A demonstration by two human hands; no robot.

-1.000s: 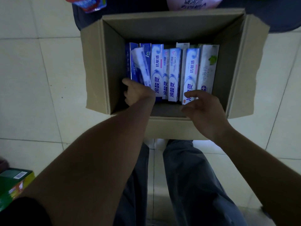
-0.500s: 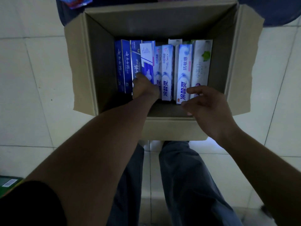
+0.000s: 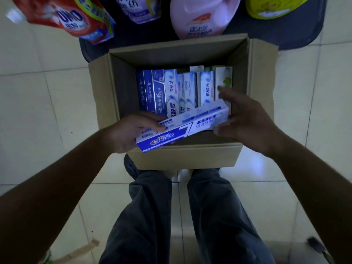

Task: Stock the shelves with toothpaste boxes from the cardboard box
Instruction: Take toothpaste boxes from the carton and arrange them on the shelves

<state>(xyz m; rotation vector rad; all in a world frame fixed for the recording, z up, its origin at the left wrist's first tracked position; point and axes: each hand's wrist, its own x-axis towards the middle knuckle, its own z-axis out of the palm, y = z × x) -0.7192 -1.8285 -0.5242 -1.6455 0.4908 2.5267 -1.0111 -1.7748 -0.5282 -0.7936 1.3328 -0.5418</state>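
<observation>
An open cardboard box (image 3: 106, 96) stands on the tiled floor in front of my legs. Several toothpaste boxes (image 3: 171, 92) stand upright in a row inside it, blue ones at the left, white ones toward the right. My left hand (image 3: 125, 132) grips one end of a blue and white toothpaste box (image 3: 188, 126) lifted crosswise over the box's near edge. My right hand (image 3: 245, 121) is at the box's other end, thumb under it and fingers spread above; whether it grips is unclear.
A dark shelf base (image 3: 297, 35) lies just behind the cardboard box. On it are a red detergent bag (image 3: 64, 18), a pink bottle (image 3: 202, 16) and a yellow pack (image 3: 274, 6). My trouser legs (image 3: 171, 216) fill the near floor.
My left hand has pulled a blue and white toothpaste box out of the row and turned it crosswise. My right hand has come up to its far end. The view has tilted up.
</observation>
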